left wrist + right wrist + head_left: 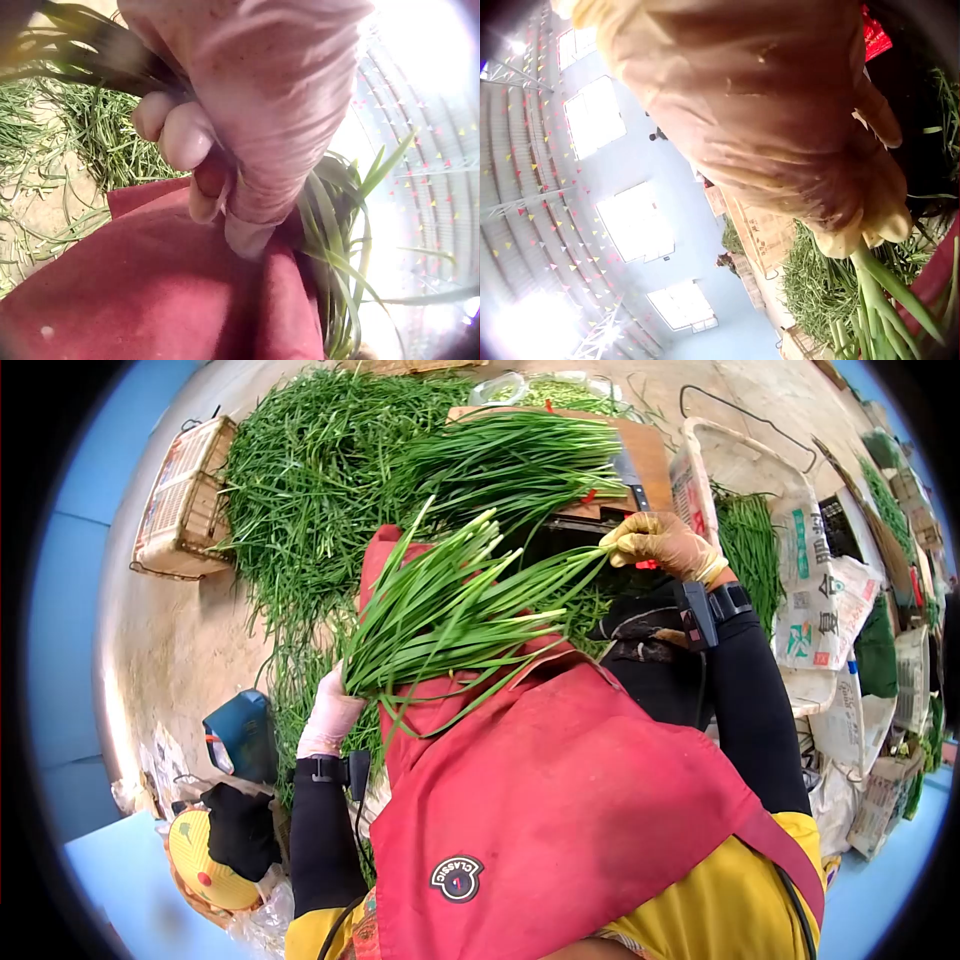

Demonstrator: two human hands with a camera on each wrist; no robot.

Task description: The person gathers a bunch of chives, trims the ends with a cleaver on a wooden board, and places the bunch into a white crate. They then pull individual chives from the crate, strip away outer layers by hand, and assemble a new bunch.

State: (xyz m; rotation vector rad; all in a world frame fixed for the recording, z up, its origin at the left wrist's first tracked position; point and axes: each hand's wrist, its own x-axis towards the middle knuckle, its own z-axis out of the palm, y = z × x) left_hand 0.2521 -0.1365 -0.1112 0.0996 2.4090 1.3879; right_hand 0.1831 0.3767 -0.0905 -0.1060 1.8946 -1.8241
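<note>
A loose bunch of long green garlic chives (pixel 440 610) lies across the raised red apron (pixel 580 790), pale stem ends fanning out to the upper right. My gloved left hand (pixel 335 715) grips the bunch near its leafy end; in the left wrist view its fingers (pixel 187 139) curl in, with leaves on both sides. My right hand (pixel 662 545), in a yellowish glove, pinches the stem ends of a few chives between thumb and fingertips. These stems (pixel 881 300) hang from its fingertips in the right wrist view and stretch back toward the bunch.
A big heap of chives (pixel 310 460) covers the floor ahead. More chives (pixel 520 455) lie on a wooden board (pixel 648 455) beside a knife (pixel 630 475). Plastic crates stand at left (pixel 185 500) and right (pixel 790 470). A straw hat (pixel 205 860) lies at lower left.
</note>
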